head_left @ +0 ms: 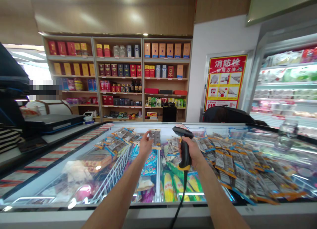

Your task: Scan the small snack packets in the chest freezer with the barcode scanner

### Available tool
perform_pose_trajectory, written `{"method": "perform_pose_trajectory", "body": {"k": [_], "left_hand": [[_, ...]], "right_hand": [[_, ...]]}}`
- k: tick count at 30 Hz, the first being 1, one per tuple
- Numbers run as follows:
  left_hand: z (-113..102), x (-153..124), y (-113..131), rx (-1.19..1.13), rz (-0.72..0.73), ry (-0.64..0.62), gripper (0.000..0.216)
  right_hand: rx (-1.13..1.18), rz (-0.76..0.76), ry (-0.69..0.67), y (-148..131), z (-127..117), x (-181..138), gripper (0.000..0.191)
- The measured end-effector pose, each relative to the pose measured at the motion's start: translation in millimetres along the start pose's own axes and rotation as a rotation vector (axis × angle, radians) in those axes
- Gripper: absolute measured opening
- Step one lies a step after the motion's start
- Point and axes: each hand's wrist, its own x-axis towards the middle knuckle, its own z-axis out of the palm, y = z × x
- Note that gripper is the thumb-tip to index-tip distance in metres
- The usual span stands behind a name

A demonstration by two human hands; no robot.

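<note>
My left hand [145, 145] pinches a small flat snack packet [155, 138] and holds it upright over the glass-topped chest freezer [158, 202]. My right hand [192, 153] grips a black barcode scanner [183, 146] with a yellow-trimmed handle. Its head points left toward the packet, and its cable hangs down toward me. Many similar packets [230, 159] lie spread over the freezer lid, mostly to the right and at the far left. Bagged frozen goods and corn cobs [170, 186] show through the glass beneath.
Wooden shelves [119, 77] with boxed goods line the back wall. A red fire-hydrant poster [224, 82] hangs to the right, next to a lit refrigerated display [284, 87]. A counter with a black device [53, 121] and a person in stripes [7, 136] lie at left.
</note>
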Motion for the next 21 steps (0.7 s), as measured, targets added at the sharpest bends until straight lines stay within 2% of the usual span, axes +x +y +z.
{"method": "perform_pose_trajectory", "body": {"k": [3, 6, 11, 17, 19, 21], "left_hand": [[36.1, -4.1, 10.1, 0.124, 0.021, -0.066, 0.049], [66.3, -8.3, 17.5, 0.269, 0.058, -0.097, 0.051], [93.9, -15.8, 19.8, 0.525, 0.121, -0.155, 0.050], [108.8, -23.8, 11.8, 0.698, 0.157, -0.169, 0.051], [101.9, -21.8, 9.7, 0.725, 0.163, -0.155, 0.050], [83.4, -15.5, 6.6, 0.753, 0.157, -0.121, 0.049]], "right_hand": [[0.049, -0.035, 0.061, -10.7, -22.5, -1.7, 0.022], [0.104, -0.052, 0.048, -13.4, -35.8, -4.8, 0.022], [0.149, -0.097, 0.043, -7.3, -42.3, -3.3, 0.020], [0.145, -0.047, 0.019, -2.4, -36.9, 2.8, 0.022], [0.138, -0.033, -0.003, -0.7, -30.9, 2.0, 0.021], [0.111, -0.010, -0.025, 1.3, -22.5, 0.1, 0.022]]}}
